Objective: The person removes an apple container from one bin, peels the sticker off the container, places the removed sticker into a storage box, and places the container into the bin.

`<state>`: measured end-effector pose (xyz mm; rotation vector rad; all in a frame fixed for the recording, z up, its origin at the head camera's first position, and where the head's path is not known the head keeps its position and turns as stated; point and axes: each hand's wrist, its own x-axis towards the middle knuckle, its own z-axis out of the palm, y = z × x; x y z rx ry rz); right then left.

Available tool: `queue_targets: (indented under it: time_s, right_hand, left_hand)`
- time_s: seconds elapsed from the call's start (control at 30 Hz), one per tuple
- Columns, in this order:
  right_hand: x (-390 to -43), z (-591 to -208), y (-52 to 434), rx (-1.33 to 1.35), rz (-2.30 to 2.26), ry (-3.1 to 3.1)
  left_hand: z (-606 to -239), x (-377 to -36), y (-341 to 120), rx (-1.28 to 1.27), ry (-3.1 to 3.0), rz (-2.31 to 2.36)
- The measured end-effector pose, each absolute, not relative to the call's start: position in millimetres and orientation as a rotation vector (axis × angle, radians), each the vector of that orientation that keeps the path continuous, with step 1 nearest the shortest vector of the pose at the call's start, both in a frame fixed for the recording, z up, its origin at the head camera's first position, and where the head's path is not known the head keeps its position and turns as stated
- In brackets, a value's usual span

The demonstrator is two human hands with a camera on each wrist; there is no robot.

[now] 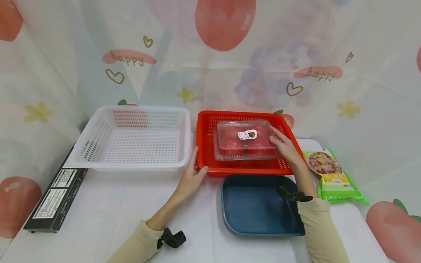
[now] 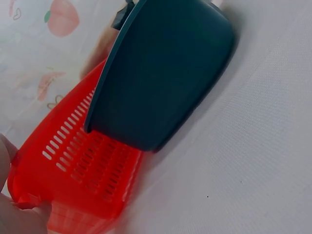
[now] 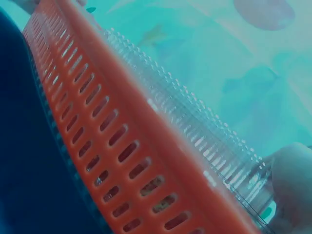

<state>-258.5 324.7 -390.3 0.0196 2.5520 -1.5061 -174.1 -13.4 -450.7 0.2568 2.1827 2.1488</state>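
1. Currently, at the far left, a black box [image 1: 56, 199] is lying along the table [image 1: 108, 204] edge, well apart from both hands.
2. Next to the right, a white basket [image 1: 98, 137] is sitting with nothing in it, just beside the red basket [image 1: 205, 146]; neither hand is touching it.
3. The left hand [image 1: 192, 175] is gripping the near left corner of the red basket, thumb curled over the rim and fingers running up the left wall. The left wrist view is showing the same corner against the palm [image 2: 19, 214].
4. The clear tomato box [image 1: 245, 140] is lying inside the red basket, toward its back and right, long axis running left to right. It is lying to the right of the left hand and apart from it.
5. The right hand [image 1: 286, 148] is resting on the right end of the tomato box, fingers curving over its edge; it is the nearer hand. The right wrist view is showing a fingertip [image 3: 292, 185] against the ribbed clear plastic [image 3: 195, 126].
6. A blue tray [image 1: 253, 204] is sitting just in front of the red basket, under the right forearm.
7. At the far right, a green food packet [image 1: 338, 182] is lying flat on the table, untouched.
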Motion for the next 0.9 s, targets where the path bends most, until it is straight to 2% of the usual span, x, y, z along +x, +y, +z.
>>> queue_targets:
  time_s: [0.43,0.9]
  right_hand:
    - [-242.6,-375.1,311.2,0.113,-1.679,2.518]
    - [-223.5,-354.8,296.6,0.209,-1.887,2.623]
  left_hand:
    - [-422.3,-160.1,-14.7,0.239,2.177,2.134]
    - [-450.8,-173.3,-14.0,0.268,2.199,2.153]
